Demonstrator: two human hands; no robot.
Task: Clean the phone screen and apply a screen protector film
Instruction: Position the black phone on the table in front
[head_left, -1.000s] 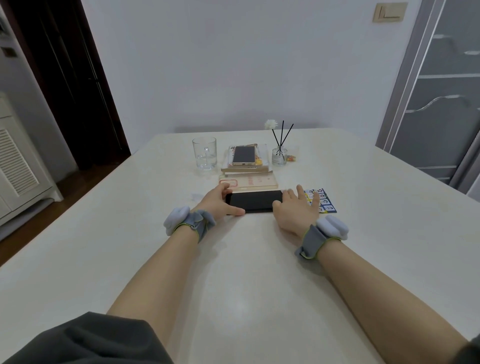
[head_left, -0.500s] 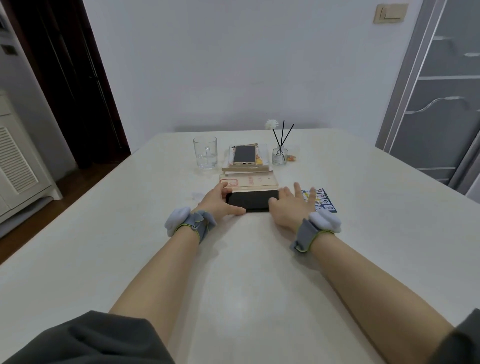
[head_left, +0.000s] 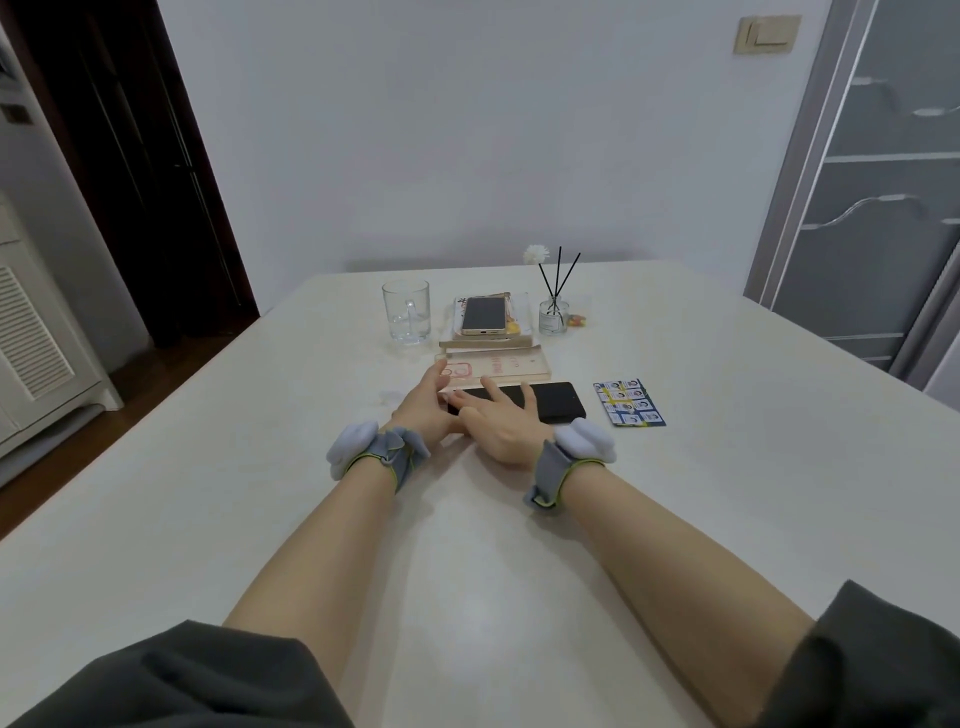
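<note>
Since the earlier frames the right hand (head_left: 501, 426) has slid leftward across the black phone (head_left: 556, 401), from the phone's right end to its left half, so the right part of the dark screen and the card beyond it now lie uncovered. It lies flat with fingers spread, palm down on the screen, gripping nothing. The left hand (head_left: 427, 410) sits at the phone's left end, fingers extended along its far edge; the right hand overlaps it, so I cannot tell whether it pinches the phone or only steadies it.

The phone lies on the desk (head_left: 727, 467) at 12 o'clock from the person, long side across. Its left half is hidden under the hands. Whether a film lies on the screen cannot be made out.

Just beyond it at 12 o'clock lies one pale flat box (head_left: 498, 366) with pink print, too blurred to read. Farther at 12 o'clock, a second, gold phone (head_left: 484, 315) rests on a small stack of books (head_left: 488, 340). One empty glass mug (head_left: 407, 312) stands at 11 o'clock of the stack, one reed diffuser (head_left: 554, 314) at its 3 o'clock. One blue printed card (head_left: 629, 402) lies at 3 o'clock of the black phone, apart from it.

Two grey wrist bands, one per wrist; both sleeves are cut off by the bottom edge.
</note>
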